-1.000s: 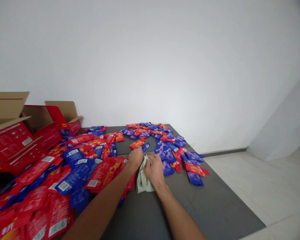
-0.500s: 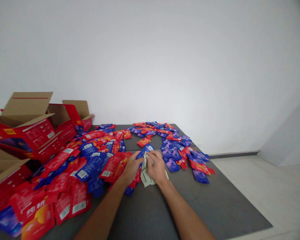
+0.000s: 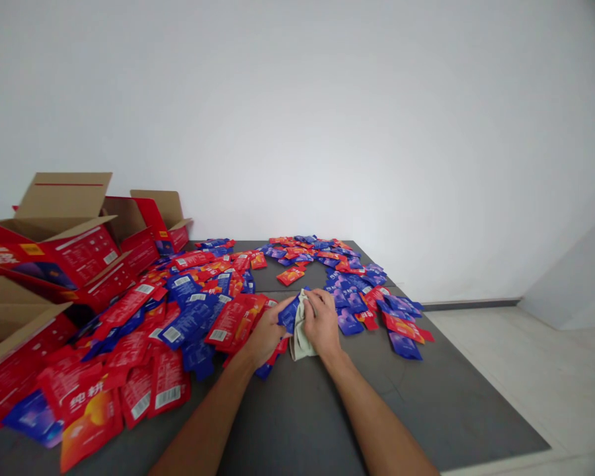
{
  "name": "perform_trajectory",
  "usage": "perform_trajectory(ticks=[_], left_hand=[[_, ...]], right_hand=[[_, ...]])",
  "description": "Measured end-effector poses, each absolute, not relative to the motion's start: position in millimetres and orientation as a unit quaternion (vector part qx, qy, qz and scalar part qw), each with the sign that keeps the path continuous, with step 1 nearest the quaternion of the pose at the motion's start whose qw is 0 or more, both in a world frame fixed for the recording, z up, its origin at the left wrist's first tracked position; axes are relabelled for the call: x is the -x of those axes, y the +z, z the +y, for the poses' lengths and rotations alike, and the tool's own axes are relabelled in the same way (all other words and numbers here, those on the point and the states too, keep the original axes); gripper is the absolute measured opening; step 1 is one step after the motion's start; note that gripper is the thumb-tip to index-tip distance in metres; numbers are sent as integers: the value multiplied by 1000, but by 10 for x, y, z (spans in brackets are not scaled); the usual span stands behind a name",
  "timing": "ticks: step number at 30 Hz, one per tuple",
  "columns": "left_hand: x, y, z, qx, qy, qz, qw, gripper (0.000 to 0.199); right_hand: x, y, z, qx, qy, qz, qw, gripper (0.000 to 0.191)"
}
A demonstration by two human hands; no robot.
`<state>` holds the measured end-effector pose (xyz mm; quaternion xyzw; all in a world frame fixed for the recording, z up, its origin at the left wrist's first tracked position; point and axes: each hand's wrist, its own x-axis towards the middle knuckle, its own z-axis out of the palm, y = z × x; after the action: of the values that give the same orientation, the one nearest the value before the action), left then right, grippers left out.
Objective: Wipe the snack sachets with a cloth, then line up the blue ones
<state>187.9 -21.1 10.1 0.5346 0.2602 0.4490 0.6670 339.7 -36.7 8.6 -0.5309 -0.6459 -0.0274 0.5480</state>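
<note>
Above the middle of the table, my left hand [image 3: 266,332] grips a blue packet [image 3: 289,315] by its left side. My right hand [image 3: 322,324] is closed on a pale green cloth [image 3: 301,339], which is folded against the packet's right edge and hangs below the fingers. Part of the packet is hidden behind the cloth. Red packets [image 3: 237,320] lie just left of my left hand, and a heap of blue and purple packets [image 3: 348,321] is right of my right hand.
Open red cardboard boxes [image 3: 84,256] stand along the left side. A large pile of red and blue packets [image 3: 171,383] covers the left of the dark grey table [image 3: 426,410]. More packets [image 3: 297,250] curve along the back toward the right. Behind rises a white wall [image 3: 327,132].
The view has shifted slightly, so most things sit a little to the right. My right hand has turned, and the cloth now wraps the packet's right side more upright.
</note>
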Motion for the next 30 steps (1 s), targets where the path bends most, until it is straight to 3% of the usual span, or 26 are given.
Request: perform_trajectory(ticks=[10,17,24,30], left_hand=[[-1882,144,-185,-468,525,289,649,72],[-1905,205,-161,-375,567,334,653,57],[-1803,240,-168,-367,564,329,663,68],[-1876,119,-161,-413,520,322,675,49]], right_hand=[[-3180,90,-472,454,45,-732,506,31],[-3269,136,-481,491,26,-667,560,31],[-3260,158,-496,493,24,-665,561,31],[-3184,214,-559,455,46,-678,576,32]])
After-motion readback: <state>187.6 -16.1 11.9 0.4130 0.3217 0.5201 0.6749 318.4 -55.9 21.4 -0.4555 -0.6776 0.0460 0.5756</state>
